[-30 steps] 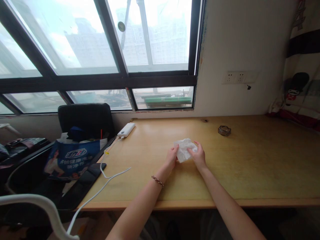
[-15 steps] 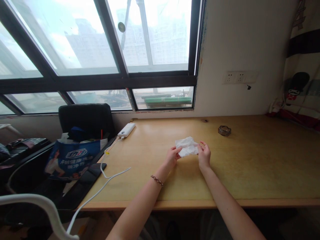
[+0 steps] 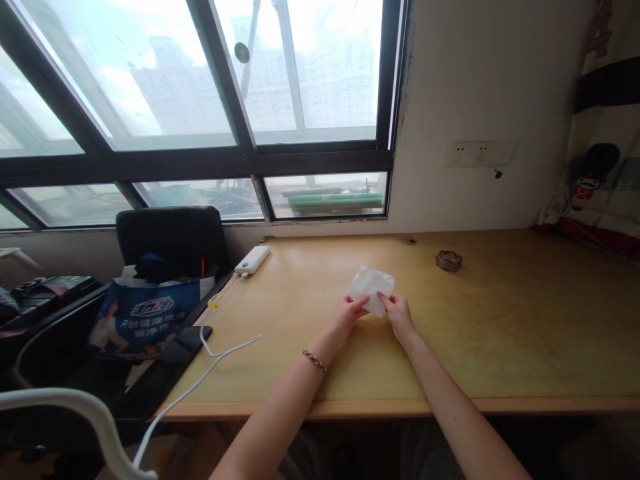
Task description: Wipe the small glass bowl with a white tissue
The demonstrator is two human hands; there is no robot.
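Note:
A white tissue (image 3: 371,285), thin and slightly wrinkled, is held just over the middle of the wooden table. My left hand (image 3: 350,313) pinches its lower left edge, thumb on top and fingers beneath. On the lower right edge, my right hand (image 3: 397,312) grips it between thumb and fingers. Both hands are close together, and the tissue's upper part spreads out beyond them, away from me. A braided bracelet (image 3: 315,362) circles my left wrist.
The wooden table (image 3: 500,333) carries a round openwork metal piece (image 3: 449,261) at the right back and a white power bank (image 3: 253,259) with a white cable (image 3: 220,357) at its left edge. Left of it, a black chair (image 3: 170,233) holds a blue bag (image 3: 150,317).
My right hand has moved left and slightly down, closer to my left hand. The tissue has shifted its angle and now lies flatter and smoother, with its far corners raised outward.

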